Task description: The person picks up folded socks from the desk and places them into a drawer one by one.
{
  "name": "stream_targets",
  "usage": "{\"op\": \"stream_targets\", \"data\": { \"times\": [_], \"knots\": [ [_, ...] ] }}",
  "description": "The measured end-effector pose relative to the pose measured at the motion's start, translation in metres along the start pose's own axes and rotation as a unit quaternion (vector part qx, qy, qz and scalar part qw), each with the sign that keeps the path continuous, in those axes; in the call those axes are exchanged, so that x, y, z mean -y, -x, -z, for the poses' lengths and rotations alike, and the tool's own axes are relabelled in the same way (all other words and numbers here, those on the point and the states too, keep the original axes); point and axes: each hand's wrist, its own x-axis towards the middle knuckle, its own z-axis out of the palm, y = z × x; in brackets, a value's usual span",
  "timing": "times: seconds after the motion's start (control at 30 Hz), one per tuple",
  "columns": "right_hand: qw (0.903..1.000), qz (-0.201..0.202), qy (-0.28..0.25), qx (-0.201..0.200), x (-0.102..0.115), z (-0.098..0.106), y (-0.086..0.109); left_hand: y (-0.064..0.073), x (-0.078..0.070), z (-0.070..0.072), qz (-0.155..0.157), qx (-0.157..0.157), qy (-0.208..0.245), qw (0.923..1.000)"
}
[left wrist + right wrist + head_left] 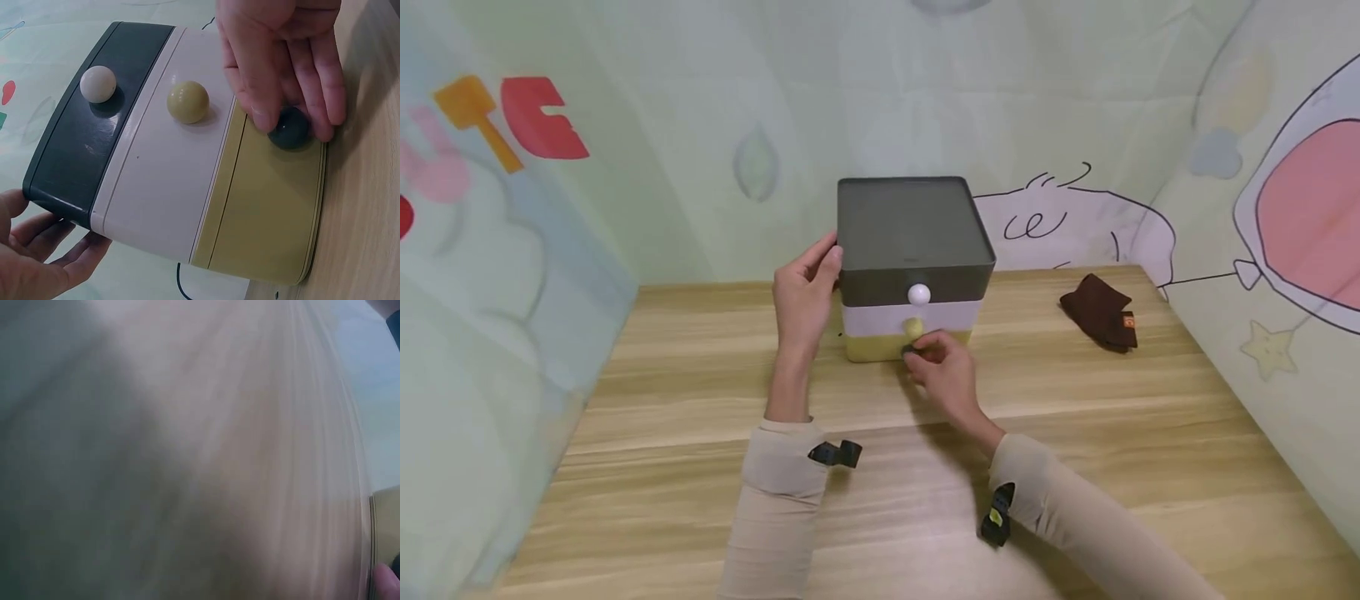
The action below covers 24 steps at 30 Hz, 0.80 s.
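A small three-tier drawer box [913, 221] stands on the table, its tiers dark green, pale pink and yellow from top to bottom. A white knob [98, 84] is on the green drawer, a yellow knob [188, 102] on the pink one. My left hand [807, 292] rests against the box's left side, its fingers touching the wall near the top. At the lowest tier, my right hand [951, 375] pinches the dark green knob [290, 130] of the yellow drawer [269, 206]. All three drawers look flush. The right wrist view is mostly blurred tabletop.
A folded dark brown cloth [1099, 315] with an orange tag lies on the wooden table [685, 400], right of the box. Printed cloth walls [700, 125] enclose the table at the back and both sides. The box stands close to the back wall.
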Motion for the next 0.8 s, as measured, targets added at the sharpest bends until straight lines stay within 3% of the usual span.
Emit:
{"op": "stream_targets", "data": {
  "times": [0.2, 0.4, 0.8],
  "knots": [
    [0.9981, 0.032, 0.033, -0.039, -0.016, -0.005, -0.008, -0.001, 0.002, 0.0, -0.002, -0.006, 0.009, 0.9999],
    [0.9985, 0.003, 0.022, -0.051, -0.018, -0.002, 0.001, -0.001, 0.003, -0.001, -0.001, 0.0, 0.012, 0.9999],
    [0.9973, -0.039, 0.059, -0.02, -0.008, 0.019, 0.072, 0.0, 0.001, -0.005, 0.001, 0.0, 0.008, 1.0]
  ]
}}
